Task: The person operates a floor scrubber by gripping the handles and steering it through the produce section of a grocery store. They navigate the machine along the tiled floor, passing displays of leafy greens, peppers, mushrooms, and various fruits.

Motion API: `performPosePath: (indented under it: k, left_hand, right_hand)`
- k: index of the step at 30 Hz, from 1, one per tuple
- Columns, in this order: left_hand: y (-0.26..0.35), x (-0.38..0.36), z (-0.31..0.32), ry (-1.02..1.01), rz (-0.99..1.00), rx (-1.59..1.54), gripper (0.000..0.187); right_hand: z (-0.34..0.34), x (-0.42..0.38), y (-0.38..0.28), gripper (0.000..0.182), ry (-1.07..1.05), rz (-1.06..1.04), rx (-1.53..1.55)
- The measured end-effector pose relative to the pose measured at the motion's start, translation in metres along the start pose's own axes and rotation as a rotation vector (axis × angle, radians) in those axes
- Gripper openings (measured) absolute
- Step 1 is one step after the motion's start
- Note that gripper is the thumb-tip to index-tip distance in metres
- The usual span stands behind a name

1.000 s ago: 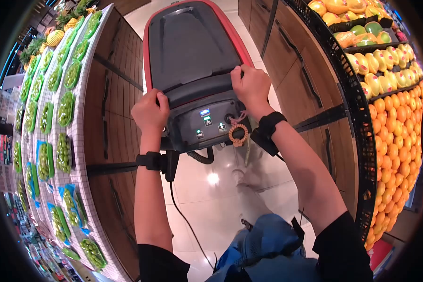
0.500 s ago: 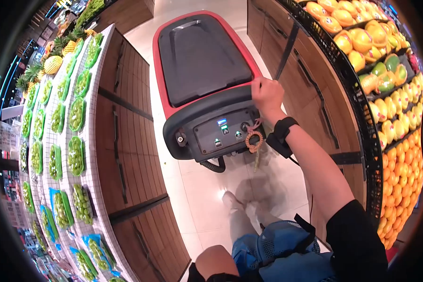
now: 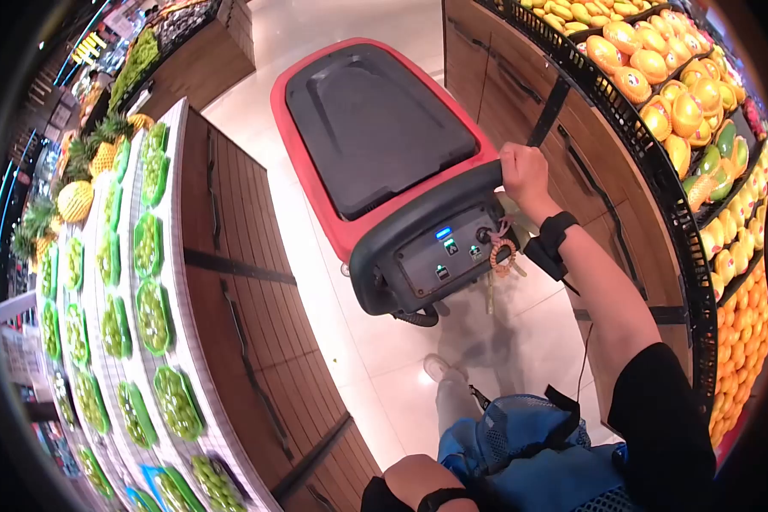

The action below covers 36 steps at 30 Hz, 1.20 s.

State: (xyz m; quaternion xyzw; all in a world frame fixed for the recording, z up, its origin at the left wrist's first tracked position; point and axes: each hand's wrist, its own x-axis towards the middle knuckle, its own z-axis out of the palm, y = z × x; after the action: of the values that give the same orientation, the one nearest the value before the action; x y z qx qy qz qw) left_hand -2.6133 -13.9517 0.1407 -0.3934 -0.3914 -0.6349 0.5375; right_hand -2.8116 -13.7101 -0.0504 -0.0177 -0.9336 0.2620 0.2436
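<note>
A red and black floor-scrubbing machine (image 3: 375, 128) stands in the aisle ahead of me, angled to the left. My right hand (image 3: 525, 175) is closed around the right end of its black handle bar (image 3: 418, 213). Below the bar is a control panel (image 3: 452, 256) with lit buttons, and an orange coiled key ring (image 3: 502, 254) hangs at its right. Of my left arm, only a forearm with a black wrist strap (image 3: 418, 486) shows at the bottom edge; the hand itself is out of view. It is off the handle.
A curved wooden display (image 3: 230, 282) on the left carries green trays of grapes (image 3: 145, 299) and pineapples (image 3: 77, 196). A black wire rack (image 3: 657, 188) on the right holds mangoes and oranges (image 3: 742, 341). A blue mesh bag (image 3: 529, 444) hangs at my waist.
My left hand has come off the handle and dropped out of sight. The machine has swung to the left and moved further off, with my right hand still gripping the bar.
</note>
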Motion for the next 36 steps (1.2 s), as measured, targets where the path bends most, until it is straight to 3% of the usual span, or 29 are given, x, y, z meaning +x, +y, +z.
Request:
performPosePath:
  k: [7, 11, 14, 15, 17, 19, 20, 22, 25, 36]
  left_hand:
    - [-0.097, -0.001, -0.041, 0.01, -0.102, 0.023, 0.019]
    - [-0.146, -0.013, -0.055, -0.01, -0.232, 0.16, 0.022]
    - [-0.23, -0.066, -0.105, -0.296, -0.805, 1.013, 0.025]
    - [-0.269, -0.084, -0.126, -0.46, -0.769, 1.338, 0.026]
    - [-0.335, -0.144, -0.184, -0.477, -0.874, 1.428, 0.026]
    - [-0.358, -0.142, -0.195, -0.49, -1.257, 1.208, 0.03]
    - [-0.363, -0.144, -0.199, -0.495, -1.261, 1.217, 0.03]
    - [-0.383, -0.146, -0.204, -0.409, -1.047, 1.256, 0.036]
    - [-0.41, -0.144, -0.214, -0.453, -0.975, 1.306, 0.035]
    - [-0.52, -0.122, -0.286, -0.472, -0.938, 1.247, 0.036]
  right_hand:
    - [0.056, 0.066, -0.001, 0.031, -0.021, 0.068, 0.011]
    - [0.086, 0.105, -0.008, 0.029, 0.024, -0.014, -0.005]
    - [0.108, 0.122, -0.009, 0.028, 0.016, 0.004, 0.026]
    - [0.113, 0.133, -0.012, 0.027, 0.024, 0.017, 0.045]
    - [0.126, 0.148, -0.014, 0.026, 0.02, 0.021, 0.031]
    - [0.139, 0.167, -0.014, 0.026, 0.011, 0.021, 0.017]
    - [0.146, 0.173, -0.016, 0.025, 0.013, 0.024, 0.02]
    - [0.162, 0.185, -0.017, 0.025, 0.016, 0.044, -0.014]
    - [0.183, 0.207, -0.018, 0.025, 0.022, 0.045, 0.013]
    - [0.265, 0.279, -0.05, 0.027, 0.037, 0.041, -0.015]
